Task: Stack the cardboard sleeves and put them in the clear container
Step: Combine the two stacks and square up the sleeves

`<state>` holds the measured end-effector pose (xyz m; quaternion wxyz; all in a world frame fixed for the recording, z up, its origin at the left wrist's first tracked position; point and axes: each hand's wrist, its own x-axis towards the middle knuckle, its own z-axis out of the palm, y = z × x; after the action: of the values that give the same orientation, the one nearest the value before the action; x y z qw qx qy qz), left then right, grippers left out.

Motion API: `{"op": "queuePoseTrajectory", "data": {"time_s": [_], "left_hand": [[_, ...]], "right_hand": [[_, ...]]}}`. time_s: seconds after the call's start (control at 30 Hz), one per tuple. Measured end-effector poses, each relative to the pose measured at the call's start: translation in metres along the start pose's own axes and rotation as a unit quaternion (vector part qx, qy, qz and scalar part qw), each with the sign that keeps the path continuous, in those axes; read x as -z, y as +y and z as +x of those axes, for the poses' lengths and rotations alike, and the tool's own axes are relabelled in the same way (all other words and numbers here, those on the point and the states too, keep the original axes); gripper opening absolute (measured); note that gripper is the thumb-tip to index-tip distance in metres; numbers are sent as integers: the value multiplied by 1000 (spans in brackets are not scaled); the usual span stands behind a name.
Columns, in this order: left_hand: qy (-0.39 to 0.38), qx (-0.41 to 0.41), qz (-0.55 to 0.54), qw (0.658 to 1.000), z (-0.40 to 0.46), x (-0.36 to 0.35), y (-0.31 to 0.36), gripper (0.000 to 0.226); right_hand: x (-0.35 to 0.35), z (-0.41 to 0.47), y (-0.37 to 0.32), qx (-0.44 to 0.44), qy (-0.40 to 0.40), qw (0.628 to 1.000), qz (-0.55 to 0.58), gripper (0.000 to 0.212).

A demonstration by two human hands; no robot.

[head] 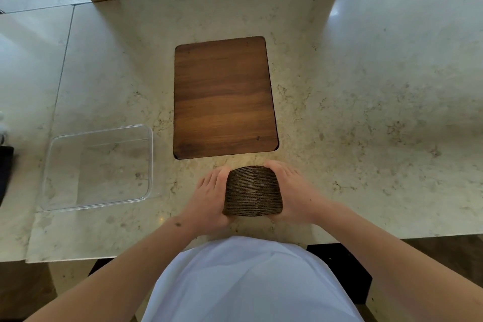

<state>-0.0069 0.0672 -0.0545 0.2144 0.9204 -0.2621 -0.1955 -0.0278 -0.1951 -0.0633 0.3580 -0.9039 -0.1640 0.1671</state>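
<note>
Pale beige marble-look stone countertop (352, 81) with grey-brown veining — it's pretty glossy, with light glare near the far edge. Set into the middle is a dark walnut-brown rectangular wooden board (224, 97) with rounded corners. Off to the left sits a clear square plastic container (150, 162), open on top. Just in front of the board, near the counter's front edge — a stack of brown corrugated cardboard sleeves (252, 191) resting on the stone.
</note>
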Motion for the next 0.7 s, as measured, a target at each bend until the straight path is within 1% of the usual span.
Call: {"op": "queuePoseTrajectory", "data": {"time_s": [0.2,0.3,0.37,0.53,0.63,0.7], "left_hand": [[-4,2,61,998,-3,4,7,98],[-10,9,106,994,-1,8,13,104],[-9,7,134,991,5,10,18,103],[-22,-41,192,980,29,11,31,96],[-18,-70,206,976,40,3,44,97],[-15,-75,212,974,45,1,47,98]], "right_hand": [[-3,1,3,2,18,1000,-14,105],[-6,2,4,6,30,999,-24,104],[-7,2,5,5,36,999,-28,104],[-6,6,6,-4,41,999,-27,104],[-7,6,6,-3,43,999,-25,106],[-7,6,3,-7,46,999,-19,106]]}}
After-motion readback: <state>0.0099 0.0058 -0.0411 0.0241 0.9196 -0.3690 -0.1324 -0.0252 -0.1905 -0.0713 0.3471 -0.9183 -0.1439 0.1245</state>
